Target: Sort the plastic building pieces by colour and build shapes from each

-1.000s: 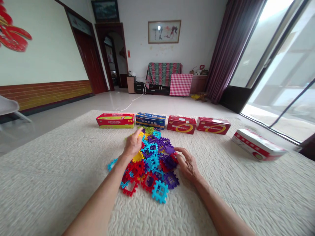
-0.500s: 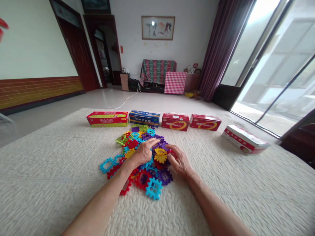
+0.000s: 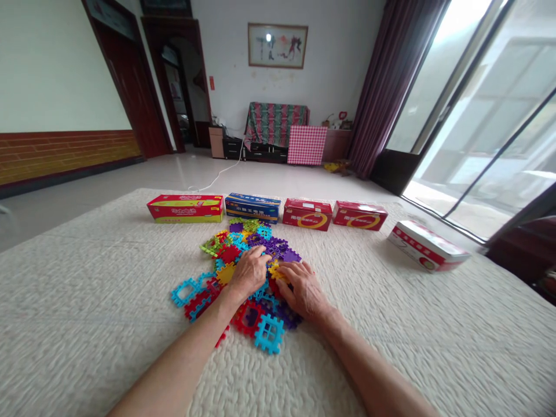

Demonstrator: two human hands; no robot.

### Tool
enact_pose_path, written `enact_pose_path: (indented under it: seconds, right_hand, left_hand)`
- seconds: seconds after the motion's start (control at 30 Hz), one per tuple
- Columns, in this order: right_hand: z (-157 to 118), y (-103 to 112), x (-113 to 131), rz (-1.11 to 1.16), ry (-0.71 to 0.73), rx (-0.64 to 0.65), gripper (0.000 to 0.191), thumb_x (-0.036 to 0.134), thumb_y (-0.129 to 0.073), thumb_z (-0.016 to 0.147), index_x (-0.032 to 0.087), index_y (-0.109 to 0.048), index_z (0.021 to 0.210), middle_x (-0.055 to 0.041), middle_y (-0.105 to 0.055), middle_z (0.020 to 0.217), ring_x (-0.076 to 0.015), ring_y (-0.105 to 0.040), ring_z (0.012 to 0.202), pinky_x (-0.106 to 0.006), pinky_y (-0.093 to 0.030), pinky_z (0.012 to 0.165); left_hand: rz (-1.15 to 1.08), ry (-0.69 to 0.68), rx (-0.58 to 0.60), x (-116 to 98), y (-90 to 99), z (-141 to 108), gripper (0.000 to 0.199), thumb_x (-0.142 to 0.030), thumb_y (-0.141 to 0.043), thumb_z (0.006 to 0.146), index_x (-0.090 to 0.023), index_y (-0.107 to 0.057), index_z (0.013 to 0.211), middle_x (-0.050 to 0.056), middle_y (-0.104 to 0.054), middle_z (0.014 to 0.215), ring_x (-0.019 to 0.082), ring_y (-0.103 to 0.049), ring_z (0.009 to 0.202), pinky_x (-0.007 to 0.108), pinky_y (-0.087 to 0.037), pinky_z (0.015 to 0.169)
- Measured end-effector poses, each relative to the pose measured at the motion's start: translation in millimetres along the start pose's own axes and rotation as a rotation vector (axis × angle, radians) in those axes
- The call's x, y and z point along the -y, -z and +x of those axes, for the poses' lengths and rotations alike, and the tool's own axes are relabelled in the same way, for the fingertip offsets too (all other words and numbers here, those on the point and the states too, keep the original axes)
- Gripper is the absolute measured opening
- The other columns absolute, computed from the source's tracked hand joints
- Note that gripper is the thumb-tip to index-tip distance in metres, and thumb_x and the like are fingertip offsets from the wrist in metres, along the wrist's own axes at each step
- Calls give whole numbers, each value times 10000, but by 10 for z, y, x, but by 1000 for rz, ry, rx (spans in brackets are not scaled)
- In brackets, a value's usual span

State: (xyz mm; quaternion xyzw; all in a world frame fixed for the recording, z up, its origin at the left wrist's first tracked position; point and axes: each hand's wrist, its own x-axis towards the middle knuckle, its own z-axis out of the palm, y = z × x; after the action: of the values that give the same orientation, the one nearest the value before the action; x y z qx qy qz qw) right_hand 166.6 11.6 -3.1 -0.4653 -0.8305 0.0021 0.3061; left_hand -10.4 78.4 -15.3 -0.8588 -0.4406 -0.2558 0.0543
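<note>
A heap of plastic interlocking tiles with notched edges, in red, yellow, blue, purple and green, lies in front of me. My left hand (image 3: 251,271) is over the middle of the heap, its fingers curled down; whatever is under the fingertips is hidden. On the heap's right side, my right hand (image 3: 302,288) has its fingers and thumb closed around a yellow tile (image 3: 274,269), which is mostly covered. Nearest to me lies a light-blue window tile (image 3: 269,334), beside a red frame tile (image 3: 241,319). A purple tile (image 3: 292,255) shows just beyond my right fingers.
Behind the heap stand a red-and-yellow box (image 3: 186,208), a blue box (image 3: 252,208) and two red boxes, left (image 3: 306,215) and right (image 3: 359,216). A white-and-red box (image 3: 428,246) sits farther right. All rest on a cream quilted cover (image 3: 108,289).
My right hand has moved left onto the yellow tile, now largely hidden under it. My left hand's fingers, stretched out before, have curled down. The view has shifted slightly.
</note>
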Motion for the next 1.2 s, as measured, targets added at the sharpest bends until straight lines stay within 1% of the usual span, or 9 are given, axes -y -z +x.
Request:
enact_pose_path:
  seconds: [0.13, 0.37, 0.47, 0.53, 0.63, 0.8, 0.9, 1.07, 1.2]
  right_hand:
    - [16, -24, -89, 12, -39, -86, 239, 238, -363, 961, 185, -590, 1014, -81, -660, 970, -195, -589, 910, -356, -415, 861]
    - [21, -70, -248, 100, -155, -280, 208, 304, -426, 930, 194, -596, 980, -62, -651, 875, -174, -606, 795, -275, -458, 719]
    - [38, -69, -387, 179, -313, -423, 224, 310, -459, 883, 189, -617, 986, -40, -665, 818, -156, -615, 726, -252, -456, 673]
    - [28, -43, -533, 191, -436, -457, 275, 268, -447, 841, 176, -628, 1026, -18, -654, 734, -146, -599, 648, -248, -447, 637]
    - [-27, 17, -774, 151, -571, -422, 392, 209, -411, 780, 150, -624, 1103, -18, -647, 687, -154, -587, 615, -265, -450, 636]
    - [-116, 120, -1055, 108, -605, -368, 498, 156, -440, 690, 161, -585, 1167, -95, -668, 1007, -212, -618, 900, -349, -479, 827]
    - [-153, 218, -1150, 175, -587, -347, 512, 127, -439, 646, 196, -598, 1128, -82, -639, 1085, -213, -612, 925, -359, -496, 799]
    - [-265, 451, -1231, 203, -441, -19, 513, 118, -523, 617, 199, -613, 1116, -87, -602, 1167, -215, -603, 930, -345, -494, 774]
    - [-327, 519, -1224, 136, -428, 63, 593, 127, -578, 639, 201, -555, 1227, -83, -631, 1102, -199, -611, 869, -327, -489, 765]
  left_hand:
    - [-2, -9, -10, -1, -4, -1, 305, -110, -406, 857, -186, -690, 940, 103, -605, 1150, 237, -539, 1130, 398, -459, 961]
    - [-1, -12, -14, 2, -13, -16, 315, -118, -419, 862, -195, -695, 992, 105, -595, 1197, 233, -525, 1152, 399, -458, 953]
    - [-7, -9, -22, -1, -21, -22, 324, -110, -422, 851, -200, -701, 989, 105, -595, 1202, 243, -529, 1150, 414, -456, 958]
    - [-5, -6, -24, -1, -24, -23, 329, -108, -424, 846, -199, -703, 993, 106, -594, 1205, 247, -531, 1148, 419, -451, 967]
    - [-8, -8, -14, 5, -27, -19, 333, -113, -424, 847, -196, -702, 1010, 106, -592, 1208, 245, -525, 1156, 415, -438, 989]
    - [2, -12, 2, 17, -30, -13, 356, -116, -419, 849, -211, -693, 1055, 98, -594, 1207, 239, -525, 1153, 414, -440, 983]
    - [8, -21, -4, 18, -31, -13, 360, -115, -418, 845, -209, -694, 1057, 99, -588, 1226, 235, -527, 1153, 407, -446, 976]
    - [1, -25, -28, 1, -17, -16, 360, -114, -418, 837, -205, -702, 1039, 105, -598, 1212, 249, -539, 1139, 420, -457, 963]
    - [6, -28, -30, -7, -4, -10, 361, -111, -417, 834, -207, -704, 1031, 102, -608, 1196, 249, -545, 1136, 414, -460, 959]
